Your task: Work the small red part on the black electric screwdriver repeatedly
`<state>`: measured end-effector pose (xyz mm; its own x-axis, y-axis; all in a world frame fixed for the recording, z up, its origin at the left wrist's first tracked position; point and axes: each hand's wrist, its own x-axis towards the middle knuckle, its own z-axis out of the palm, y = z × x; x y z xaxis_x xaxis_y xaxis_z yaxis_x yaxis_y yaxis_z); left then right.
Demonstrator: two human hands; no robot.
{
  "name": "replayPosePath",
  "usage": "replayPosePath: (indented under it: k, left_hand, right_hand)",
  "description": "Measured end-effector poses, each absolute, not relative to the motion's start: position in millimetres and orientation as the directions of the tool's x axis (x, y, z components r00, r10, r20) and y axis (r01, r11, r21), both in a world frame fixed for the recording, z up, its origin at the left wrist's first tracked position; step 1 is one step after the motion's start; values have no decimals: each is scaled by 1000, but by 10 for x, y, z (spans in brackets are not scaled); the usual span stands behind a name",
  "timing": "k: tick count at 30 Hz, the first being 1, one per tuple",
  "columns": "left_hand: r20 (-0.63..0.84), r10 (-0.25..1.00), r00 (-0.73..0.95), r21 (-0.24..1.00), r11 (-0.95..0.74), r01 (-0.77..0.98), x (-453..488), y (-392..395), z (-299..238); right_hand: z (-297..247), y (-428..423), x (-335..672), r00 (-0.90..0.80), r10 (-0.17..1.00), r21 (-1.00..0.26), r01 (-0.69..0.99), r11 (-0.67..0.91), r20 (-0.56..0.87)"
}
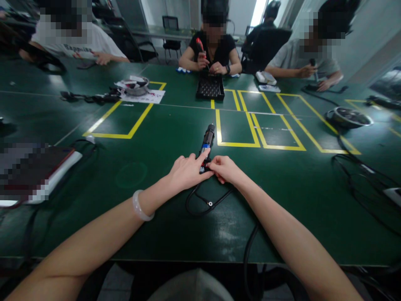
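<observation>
A slim black cylindrical device [209, 136] with a blue band lies on the green table, its round tip pointing away from me. My left hand [187, 170] grips its near part, index finger along the blue band and thumb by the near end. Close against that end, my right hand [224, 168] is closed in a pinch; whatever is between the fingertips is hidden. Below my hands a black cable [196, 214] loops over the table, with a small metal ring terminal [210, 204] on it.
Yellow tape rectangles [238, 145] mark the table [169, 121]. Across it a person holds a red screwdriver [199, 44] over a black tray [209, 88]. A metal bowl [138, 85] stands left on paper; a round dish [352, 117] and black cables [354, 184] lie right. Two people sit at the sides.
</observation>
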<state>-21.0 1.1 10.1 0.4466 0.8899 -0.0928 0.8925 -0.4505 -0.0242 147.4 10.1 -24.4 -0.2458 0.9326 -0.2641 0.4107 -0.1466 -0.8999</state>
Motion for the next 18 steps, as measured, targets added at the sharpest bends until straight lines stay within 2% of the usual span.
replayPosePath:
  k: [6,18]
  left_hand:
    - [-54,899,435,-17,-436,900,-184,16,69]
    - [-62,912,407,-31,-409,912,-108,51,64]
  right_hand:
    - [-296,112,1481,-219,951,-880,466,-94,-218]
    - [-293,114,1491,-239,949,-908,409,-94,-206]
